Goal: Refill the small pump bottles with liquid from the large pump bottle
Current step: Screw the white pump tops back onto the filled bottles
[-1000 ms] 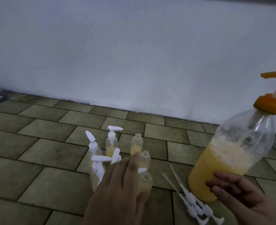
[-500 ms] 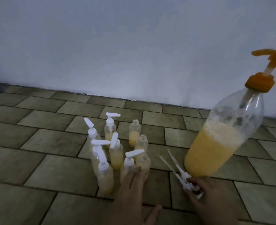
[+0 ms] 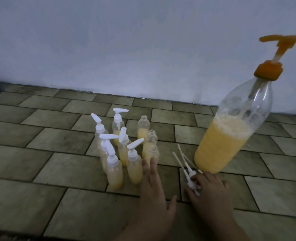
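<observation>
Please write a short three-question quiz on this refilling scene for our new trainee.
1. True or false: the large pump bottle lies on its side.
2. How many small bottles stand without a pump top? A) one B) three C) five
3. Fill in: the right hand touches the loose white ____ on the tiled floor.

Key: 1 false, it stands upright. 2 B, the uncapped small bottles are at the cluster's right; the left hand reaches toward the nearest. 3 pumps.
</observation>
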Demonstrator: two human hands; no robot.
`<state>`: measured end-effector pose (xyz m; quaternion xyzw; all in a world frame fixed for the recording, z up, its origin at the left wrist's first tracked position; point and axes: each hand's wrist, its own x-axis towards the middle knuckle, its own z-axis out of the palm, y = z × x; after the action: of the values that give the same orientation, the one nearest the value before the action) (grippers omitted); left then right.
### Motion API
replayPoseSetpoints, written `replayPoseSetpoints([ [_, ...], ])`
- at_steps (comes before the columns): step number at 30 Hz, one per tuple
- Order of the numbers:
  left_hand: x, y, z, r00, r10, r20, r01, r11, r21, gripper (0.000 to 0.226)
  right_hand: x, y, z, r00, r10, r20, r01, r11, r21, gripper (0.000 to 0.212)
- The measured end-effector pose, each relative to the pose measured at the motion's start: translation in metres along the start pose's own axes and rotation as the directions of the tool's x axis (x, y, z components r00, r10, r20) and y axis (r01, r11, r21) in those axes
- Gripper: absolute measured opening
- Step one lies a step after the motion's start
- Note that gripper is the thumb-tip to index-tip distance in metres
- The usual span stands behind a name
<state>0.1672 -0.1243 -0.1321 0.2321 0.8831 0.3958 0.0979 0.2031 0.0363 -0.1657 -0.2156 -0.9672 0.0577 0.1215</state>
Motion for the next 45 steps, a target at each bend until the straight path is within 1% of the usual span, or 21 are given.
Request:
replayPoseSetpoints([
  [2,0.005,0.002,0.005,1.000,-0.017,-0.022,0.017,1.000,-0.025,0.104,-0.002,-0.001,-0.001,1.000,-0.019,-0.006,0.019,1.000,-0.012,0.030],
  [4,0.010,0.005,0.009,0.998,-0.054,-0.043,0.052,0.998,-0.039,0.102,-0.001,-0.004,-0.006,0.999,-0.035,0.037,0.036,0.998,-0.044,0.026],
  [7,0.016,0.008,0.015,0.993,-0.117,-0.025,0.115,0.991,-0.064,0.101,0.000,-0.003,-0.005,0.997,-0.029,0.066,0.029,1.000,-0.008,0.023],
  [9,0.019,0.009,0.019,0.987,-0.159,-0.019,0.157,0.984,-0.079,0.099,0.002,-0.001,-0.001,0.999,-0.043,0.012,0.043,0.999,0.011,0.020],
  [10,0.021,0.010,0.020,0.983,-0.181,-0.020,0.179,0.980,-0.083,0.099,0.003,-0.002,-0.003,0.999,-0.048,0.025,0.048,0.999,0.010,0.019],
  [12,0.027,0.014,0.022,0.974,-0.227,-0.015,0.224,0.970,-0.099,0.102,0.005,0.000,-0.001,0.996,-0.062,0.060,0.061,0.998,0.020,0.022],
  [14,0.033,0.019,0.022,0.964,-0.264,-0.009,0.260,0.955,-0.141,0.103,0.006,0.002,-0.001,0.996,-0.064,0.060,0.063,0.998,0.020,0.025],
  [17,0.040,0.027,0.022,0.945,-0.327,0.011,0.325,0.933,-0.152,0.103,0.005,0.000,-0.001,0.997,-0.076,0.018,0.076,0.997,0.000,0.022],
  [19,0.042,0.031,0.022,0.932,-0.361,0.043,0.363,0.922,-0.134,0.101,0.005,0.001,-0.001,0.996,-0.087,0.023,0.088,0.996,-0.020,0.020],
  [21,0.044,0.032,0.020,0.925,-0.375,0.065,0.380,0.917,-0.118,0.100,0.005,-0.001,-0.002,0.996,-0.073,0.041,0.077,0.994,-0.082,0.019],
  [24,0.045,0.030,0.016,0.917,-0.393,0.073,0.399,0.911,-0.105,0.096,0.004,-0.005,-0.006,0.999,-0.044,0.025,0.047,0.990,-0.132,0.015],
  [25,0.046,0.030,0.014,0.914,-0.397,0.081,0.404,0.909,-0.103,0.096,0.004,-0.007,-0.008,0.999,-0.021,0.026,0.024,0.993,-0.118,0.015],
  [27,0.045,0.031,0.011,0.913,-0.396,0.094,0.405,0.909,-0.098,0.094,0.005,-0.010,-0.014,0.997,0.066,0.034,-0.066,0.998,-0.006,0.018],
  [28,0.045,0.031,0.010,0.914,-0.393,0.100,0.402,0.910,-0.098,0.093,0.005,-0.011,-0.018,0.992,0.119,0.028,-0.121,0.988,0.091,0.018],
  [30,0.042,0.031,0.008,0.915,-0.386,0.116,0.398,0.912,-0.096,0.092,0.005,-0.012,-0.030,0.974,0.221,0.055,-0.227,0.923,0.311,0.018],
  [32,0.039,0.030,0.007,0.924,-0.361,0.127,0.373,0.924,-0.084,0.091,0.004,-0.013,-0.044,0.957,0.273,0.097,-0.287,0.853,0.435,0.017],
  [34,0.035,0.030,0.007,0.934,-0.326,0.149,0.338,0.938,-0.070,0.090,0.003,-0.014,-0.059,0.956,0.282,0.080,-0.281,0.805,0.523,0.013],
  [36,0.029,0.028,0.007,0.949,-0.270,0.163,0.283,0.957,-0.063,0.088,0.003,-0.017,-0.078,0.967,0.255,0.021,-0.213,0.757,0.617,0.008],
  [39,0.018,0.025,0.005,0.979,-0.149,0.137,0.157,0.986,-0.050,0.082,0.003,-0.022,-0.102,0.979,0.197,-0.049,-0.102,0.687,0.720,0.012],
  [42,0.008,0.020,0.004,1.000,0.005,0.003,-0.005,0.999,-0.036,0.074,0.005,-0.022,-0.124,0.978,0.160,-0.134,-0.007,0.668,0.744,0.018],
  [45,0.004,0.014,0.000,0.971,0.159,-0.179,-0.168,0.985,-0.035,0.057,0.008,-0.019,-0.148,0.976,0.089,-0.199,0.090,0.665,0.741,0.021],
])
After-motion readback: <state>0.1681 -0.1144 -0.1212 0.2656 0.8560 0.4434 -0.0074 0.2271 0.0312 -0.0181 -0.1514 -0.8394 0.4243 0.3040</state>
